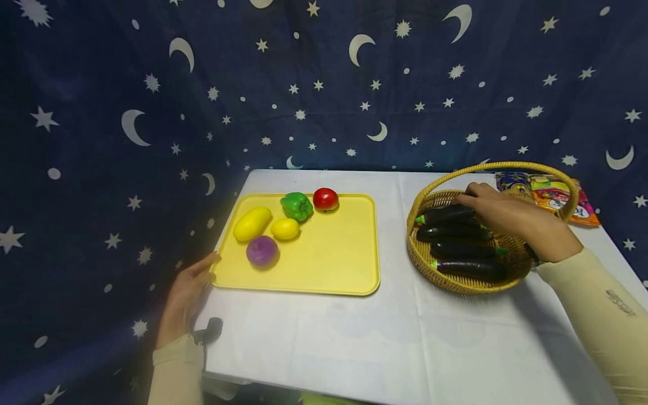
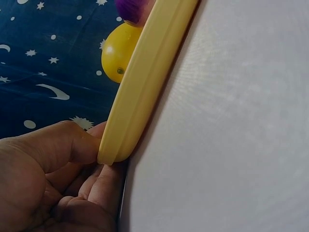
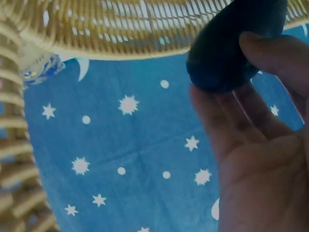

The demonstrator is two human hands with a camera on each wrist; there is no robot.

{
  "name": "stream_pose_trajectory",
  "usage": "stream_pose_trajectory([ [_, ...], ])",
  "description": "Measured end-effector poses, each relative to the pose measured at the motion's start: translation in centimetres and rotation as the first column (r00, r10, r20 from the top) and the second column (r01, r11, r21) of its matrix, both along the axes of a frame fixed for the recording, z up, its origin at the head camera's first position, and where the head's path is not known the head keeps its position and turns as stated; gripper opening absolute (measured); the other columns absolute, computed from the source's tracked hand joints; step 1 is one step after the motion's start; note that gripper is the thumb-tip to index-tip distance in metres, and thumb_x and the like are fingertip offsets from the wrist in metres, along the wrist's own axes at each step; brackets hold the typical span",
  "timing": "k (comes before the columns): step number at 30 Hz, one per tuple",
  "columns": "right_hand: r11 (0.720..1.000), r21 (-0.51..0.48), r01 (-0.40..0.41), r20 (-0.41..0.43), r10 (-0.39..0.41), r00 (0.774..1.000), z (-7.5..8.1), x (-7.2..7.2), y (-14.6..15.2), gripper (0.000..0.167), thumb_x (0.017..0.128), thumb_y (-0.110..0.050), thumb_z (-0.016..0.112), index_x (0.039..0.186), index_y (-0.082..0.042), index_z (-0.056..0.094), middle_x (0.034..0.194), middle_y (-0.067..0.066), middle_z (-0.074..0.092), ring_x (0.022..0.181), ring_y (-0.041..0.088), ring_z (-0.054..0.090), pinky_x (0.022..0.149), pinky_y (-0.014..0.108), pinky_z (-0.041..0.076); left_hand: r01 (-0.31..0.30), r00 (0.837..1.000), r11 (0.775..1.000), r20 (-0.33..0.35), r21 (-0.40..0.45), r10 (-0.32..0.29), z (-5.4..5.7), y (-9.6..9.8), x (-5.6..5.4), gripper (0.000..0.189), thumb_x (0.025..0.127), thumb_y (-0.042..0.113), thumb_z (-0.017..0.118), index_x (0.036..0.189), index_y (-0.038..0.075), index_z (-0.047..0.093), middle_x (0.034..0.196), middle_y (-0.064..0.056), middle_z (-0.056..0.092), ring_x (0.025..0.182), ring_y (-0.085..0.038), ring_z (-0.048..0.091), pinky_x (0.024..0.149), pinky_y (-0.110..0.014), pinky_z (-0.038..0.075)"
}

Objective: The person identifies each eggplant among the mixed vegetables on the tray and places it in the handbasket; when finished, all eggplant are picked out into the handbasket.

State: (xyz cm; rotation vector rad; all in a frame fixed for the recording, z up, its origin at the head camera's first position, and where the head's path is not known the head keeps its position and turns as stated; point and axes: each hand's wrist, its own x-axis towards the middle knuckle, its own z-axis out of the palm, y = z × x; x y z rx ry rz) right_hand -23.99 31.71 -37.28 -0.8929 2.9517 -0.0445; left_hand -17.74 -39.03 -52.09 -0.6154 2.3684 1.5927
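Note:
At the left edge of the yellow tray (image 1: 329, 253), my left hand (image 1: 184, 292) pinches the rim near its front corner. The left wrist view has the thumb against the tray wall (image 2: 145, 72) and curled fingers beneath. My right hand (image 1: 498, 211) reaches under the handle of a wicker basket (image 1: 422, 264). It grips a dark eggplant (image 3: 222, 58) between thumb and fingers in the right wrist view. Several more eggplants (image 1: 466, 250) lie side by side in the basket. On the tray are a mango (image 1: 252, 224), a lemon (image 1: 285, 229), a green bell pepper (image 1: 296, 206), a red tomato-like item (image 1: 325, 199) and a purple round item (image 1: 262, 251).
Shiny snack packets (image 1: 564, 197) lie behind the basket at the right. The basket's tall handle (image 1: 498, 165) arches over my right hand. A white cloth (image 1: 314, 337) covers the table. Dark blue curtain (image 1: 324, 73) with moons and stars hangs behind and at the left.

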Motion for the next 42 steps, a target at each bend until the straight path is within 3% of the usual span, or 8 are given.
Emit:
stream_pose_trajectory([
  [3,0.999,0.033,0.039,0.055,-0.041,0.998,-0.5,-0.5,0.2,0.057,0.086,0.019,0.067,0.134,-0.013,0.061,0.114,0.017,0.06,0.1,0.032,0.061,0.072,0.046,0.056,-0.005,1.0,1.0,0.01,-0.003,0.005,0.2,0.0,0.1,0.06,0.1,0.009,0.057,0.157,0.027,0.054,0.175,0.007,0.032,0.17,-0.026,0.011,0.139,-0.054,0.006],
  [6,0.995,0.056,0.088,0.134,-0.095,0.986,-0.8,-0.7,0.2,0.062,0.085,0.017,0.071,0.138,-0.011,0.058,0.128,0.03,0.059,0.115,0.05,0.063,0.086,0.063,0.06,-0.009,1.0,1.0,0.022,0.0,0.009,0.3,-0.1,0.1,0.061,0.1,0.01,0.057,0.158,0.028,0.053,0.176,0.008,0.03,0.17,-0.027,0.01,0.139,-0.055,0.006],
  [9,0.991,0.066,0.119,0.193,-0.13,0.973,-1.2,-0.7,0.2,0.066,0.085,0.015,0.072,0.143,-0.008,0.053,0.145,0.041,0.05,0.131,0.063,0.054,0.099,0.075,0.053,-0.009,1.0,1.0,0.028,-0.004,0.009,0.3,-0.2,0.1,0.06,0.1,0.01,0.057,0.157,0.029,0.054,0.176,0.008,0.03,0.17,-0.028,0.011,0.139,-0.056,0.006],
  [18,0.988,0.082,0.128,0.185,-0.141,0.973,-2.0,-0.5,0.3,0.06,0.092,0.01,0.067,0.148,-0.005,0.049,0.147,0.044,0.047,0.134,0.065,0.051,0.104,0.076,0.05,-0.014,0.999,1.0,0.048,-0.026,0.015,0.1,-0.1,0.0,0.059,0.101,0.013,0.058,0.156,0.033,0.054,0.175,0.012,0.031,0.17,-0.026,0.01,0.139,-0.057,0.005],
  [28,0.991,0.088,0.098,0.089,-0.106,0.99,-2.2,-0.4,0.3,0.054,0.095,0.003,0.067,0.146,-0.008,0.054,0.135,0.032,0.056,0.126,0.054,0.059,0.097,0.071,0.055,-0.004,1.0,1.0,0.028,-0.002,0.004,0.1,0.4,-0.4,0.058,0.102,0.011,0.056,0.157,0.028,0.053,0.176,0.007,0.031,0.17,-0.028,0.011,0.139,-0.055,0.007],
  [33,0.992,0.086,0.087,0.056,-0.092,0.994,-2.1,0.1,0.0,0.057,0.097,-0.001,0.067,0.151,-0.01,0.05,0.135,0.029,0.056,0.121,0.048,0.06,0.095,0.068,0.055,0.056,0.998,0.998,0.008,-0.017,-0.056,0.4,0.3,0.1,0.057,0.106,0.019,0.054,0.16,0.035,0.049,0.176,0.013,0.029,0.17,-0.026,0.01,0.138,-0.058,0.005],
  [37,1.0,0.004,0.005,-0.058,-0.004,0.998,-2.2,1.1,-0.6,0.055,0.095,-0.003,0.073,0.146,-0.009,0.056,0.122,0.021,0.06,0.104,0.038,0.064,0.088,0.058,0.058,0.122,0.993,0.991,-0.002,-0.059,-0.122,1.0,-0.2,0.4,0.053,0.11,0.031,0.052,0.162,0.041,0.043,0.177,0.015,0.025,0.17,-0.028,0.009,0.137,-0.062,0.005],
  [42,0.989,-0.067,-0.135,-0.244,0.115,0.963,-2.3,2.3,-1.5,0.059,0.086,0.0,0.08,0.142,-0.008,0.062,0.104,0.011,0.059,0.086,0.023,0.057,0.071,0.044,0.055,0.152,0.987,0.981,-0.027,-0.123,-0.157,1.1,-0.8,0.1,0.056,0.11,0.037,0.054,0.163,0.039,0.041,0.177,0.01,0.027,0.169,-0.032,0.012,0.136,-0.065,0.007],
])
